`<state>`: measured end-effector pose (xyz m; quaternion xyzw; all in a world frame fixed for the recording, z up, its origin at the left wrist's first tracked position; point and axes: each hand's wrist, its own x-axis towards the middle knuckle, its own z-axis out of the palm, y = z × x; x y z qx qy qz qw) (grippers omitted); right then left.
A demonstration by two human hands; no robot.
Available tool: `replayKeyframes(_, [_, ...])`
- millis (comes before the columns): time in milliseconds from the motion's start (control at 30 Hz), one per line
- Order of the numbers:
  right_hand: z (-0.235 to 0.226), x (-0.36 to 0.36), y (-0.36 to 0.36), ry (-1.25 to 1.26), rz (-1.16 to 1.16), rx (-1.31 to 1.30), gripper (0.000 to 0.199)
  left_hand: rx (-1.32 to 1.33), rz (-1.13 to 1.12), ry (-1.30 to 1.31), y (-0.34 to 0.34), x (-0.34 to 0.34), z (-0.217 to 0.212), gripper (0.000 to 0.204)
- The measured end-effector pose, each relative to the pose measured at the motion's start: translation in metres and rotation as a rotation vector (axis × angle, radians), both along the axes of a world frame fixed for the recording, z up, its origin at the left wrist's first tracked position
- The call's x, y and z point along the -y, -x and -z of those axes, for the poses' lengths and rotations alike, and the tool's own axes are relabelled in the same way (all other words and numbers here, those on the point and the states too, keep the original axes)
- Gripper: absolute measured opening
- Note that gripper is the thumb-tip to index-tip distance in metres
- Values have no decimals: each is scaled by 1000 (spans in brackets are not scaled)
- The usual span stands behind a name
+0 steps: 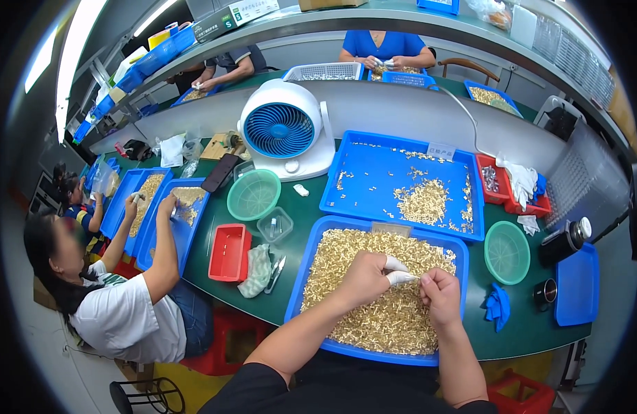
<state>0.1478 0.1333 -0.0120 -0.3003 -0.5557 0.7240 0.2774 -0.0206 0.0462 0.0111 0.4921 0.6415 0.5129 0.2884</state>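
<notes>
My left hand [368, 277] is over a blue tray [298, 293] heaped with small gold-coloured metal parts [374, 324]. White finger covers sit on its thumb and forefinger, which are pinched close together. Just to its right, my right hand [442, 295] is bare, thumb and forefinger pressed together, the other fingers curled. The two pinches nearly meet above the heap. Whatever lies between the fingertips is too small to make out. Behind, a larger blue tray [367, 200] carries a looser pile of similar gold parts [423, 201] and a white label card [441, 152].
A white fan [291, 124] stands behind left. Green baskets [254, 194] [507, 252], a red bin [229, 252] and tweezers [275, 274] lie around. A dark flask [565, 241] and blue glove [497, 307] are at right. A co-worker [125, 310] sits left; a shelf [429, 31] spans overhead.
</notes>
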Motion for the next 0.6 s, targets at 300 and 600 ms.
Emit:
replayKeyframes(300, [-2, 4, -3, 206, -1, -158, 17, 230, 61, 152, -7, 4, 2, 27])
replayKeyframes(600, [5, -4, -2, 308, 141, -313, 14, -744, 464, 10, -25, 5, 19, 13])
